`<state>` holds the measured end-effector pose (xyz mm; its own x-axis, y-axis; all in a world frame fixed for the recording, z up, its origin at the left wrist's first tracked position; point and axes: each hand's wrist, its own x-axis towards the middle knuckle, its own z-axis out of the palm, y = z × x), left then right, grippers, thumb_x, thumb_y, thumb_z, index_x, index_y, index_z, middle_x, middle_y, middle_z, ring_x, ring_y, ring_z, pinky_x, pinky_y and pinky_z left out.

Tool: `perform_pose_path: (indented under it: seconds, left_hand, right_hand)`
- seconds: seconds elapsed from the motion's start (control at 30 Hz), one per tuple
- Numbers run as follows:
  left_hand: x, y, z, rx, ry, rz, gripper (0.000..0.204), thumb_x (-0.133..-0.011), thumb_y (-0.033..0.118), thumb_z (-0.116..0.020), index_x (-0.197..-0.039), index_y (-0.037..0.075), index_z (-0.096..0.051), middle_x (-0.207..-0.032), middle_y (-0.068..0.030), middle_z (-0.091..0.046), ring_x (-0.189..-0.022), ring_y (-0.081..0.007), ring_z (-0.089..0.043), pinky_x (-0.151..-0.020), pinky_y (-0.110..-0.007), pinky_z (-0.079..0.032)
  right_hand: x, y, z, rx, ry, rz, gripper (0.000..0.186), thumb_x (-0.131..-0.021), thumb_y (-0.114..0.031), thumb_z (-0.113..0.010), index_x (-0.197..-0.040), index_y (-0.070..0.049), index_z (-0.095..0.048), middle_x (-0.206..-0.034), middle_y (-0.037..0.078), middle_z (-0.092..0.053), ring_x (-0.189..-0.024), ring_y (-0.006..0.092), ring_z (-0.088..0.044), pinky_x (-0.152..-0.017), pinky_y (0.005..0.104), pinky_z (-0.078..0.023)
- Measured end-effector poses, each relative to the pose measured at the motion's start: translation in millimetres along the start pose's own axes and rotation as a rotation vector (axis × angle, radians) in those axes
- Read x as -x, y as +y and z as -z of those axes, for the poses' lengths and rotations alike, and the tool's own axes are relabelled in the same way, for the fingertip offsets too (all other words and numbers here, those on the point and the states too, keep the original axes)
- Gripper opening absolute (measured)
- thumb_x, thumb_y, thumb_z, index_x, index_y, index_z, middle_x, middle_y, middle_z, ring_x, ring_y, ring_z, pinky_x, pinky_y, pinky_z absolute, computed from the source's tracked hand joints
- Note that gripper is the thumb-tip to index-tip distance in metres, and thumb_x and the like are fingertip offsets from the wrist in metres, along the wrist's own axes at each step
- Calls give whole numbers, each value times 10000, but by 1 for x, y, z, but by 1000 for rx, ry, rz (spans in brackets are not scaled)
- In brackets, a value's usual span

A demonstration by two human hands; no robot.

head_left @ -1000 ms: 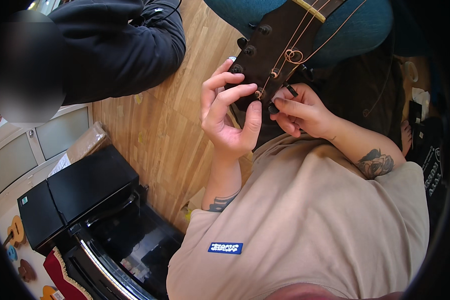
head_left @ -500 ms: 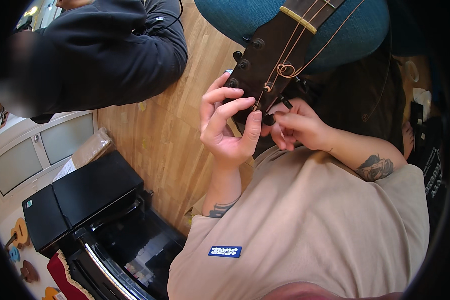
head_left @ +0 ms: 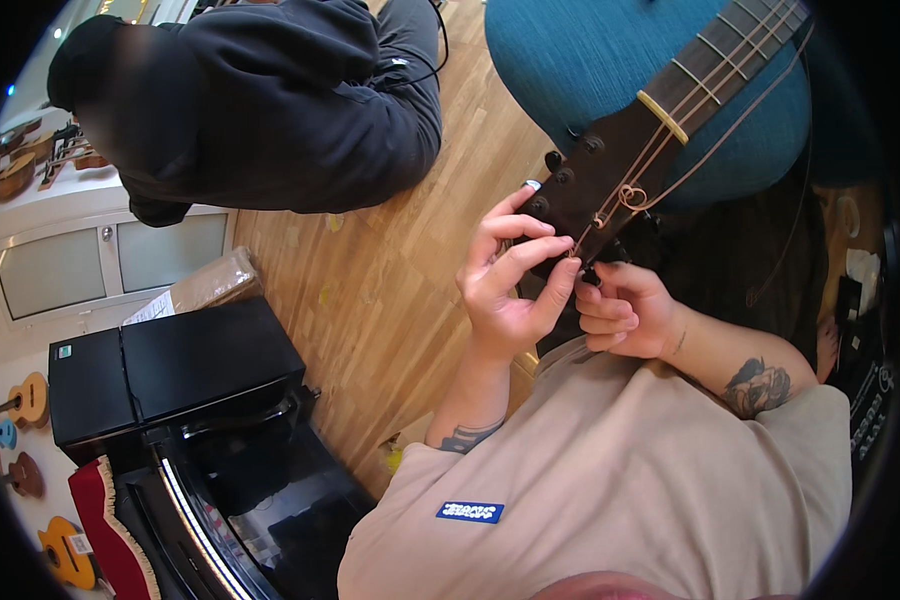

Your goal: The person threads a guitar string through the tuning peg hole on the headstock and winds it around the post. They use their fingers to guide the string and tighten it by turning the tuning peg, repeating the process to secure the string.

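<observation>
The dark headstock of a guitar points down toward me, with a cream nut and copper-coloured strings along it. At its near end, my left hand pinches a string with thumb and fingers beside a tuning post. Thumb and bent forefinger of my right hand close on a dark tuning peg at the headstock's lower right edge; the fingers partly hide it. One string end curls into a loose loop over the headstock.
The neck lies over a blue upholstered seat. At the upper left a person in dark clothes sits bent over. A black piano stands at the lower left, with a wrapped package behind it. Small guitars hang at the far left.
The view has shifted, so headstock and hands appear farther right and lower. My right hand's fingers have curled in more at the peg. The left hand keeps its pinch.
</observation>
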<state>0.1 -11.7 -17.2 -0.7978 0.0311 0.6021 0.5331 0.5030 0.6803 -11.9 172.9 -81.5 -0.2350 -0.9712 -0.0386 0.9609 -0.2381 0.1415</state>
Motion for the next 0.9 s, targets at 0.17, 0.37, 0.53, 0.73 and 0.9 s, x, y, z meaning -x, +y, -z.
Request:
perform_pose_path:
  seconds: [0.17,0.37,0.53,0.73,0.9]
  left_hand:
    - [0,6,-6,22,5,7,191,-735,16,-814,-914,51,-757,-946,-112,-648,-1127,-420,-654,-980,-493,-535]
    - [-1,6,-8,-4,43,9,176,-738,22,-807,-902,55,-752,-944,-101,-656,-1141,-422,-652,-957,-479,-543]
    - [0,3,-10,8,59,4,159,-740,29,-805,-886,56,-746,-934,-98,-655,-1129,-426,-657,-952,-486,-545]
    - [-1,5,-11,13,34,-13,150,-763,11,-791,-902,33,-738,-941,-120,-643,-1114,-418,-659,-1024,-540,-510]
    - [-1,7,-10,3,68,8,144,-772,18,-790,-903,33,-735,-947,-119,-644,-1124,-418,-656,-1026,-534,-506]
  right_hand:
    - [3,5,-31,627,392,413,235,-949,-120,-684,-748,-118,-564,-545,-65,-437,-460,26,-358,-455,229,-253]
    - [-2,31,-27,1156,576,571,331,-1000,-191,-641,-720,-15,-619,-576,-12,-555,-509,26,-468,-466,229,-352]
    - [4,17,-28,860,300,367,370,-1052,-252,-521,-773,-29,-614,-596,13,-564,-529,67,-505,-491,237,-387]
    - [0,14,-30,1428,449,637,350,-1012,-284,-566,-792,-13,-601,-597,36,-582,-506,110,-541,-482,271,-411]
    - [2,5,-40,2250,601,597,252,-990,-235,-579,-891,-6,-610,-626,28,-566,-504,132,-526,-500,316,-425]
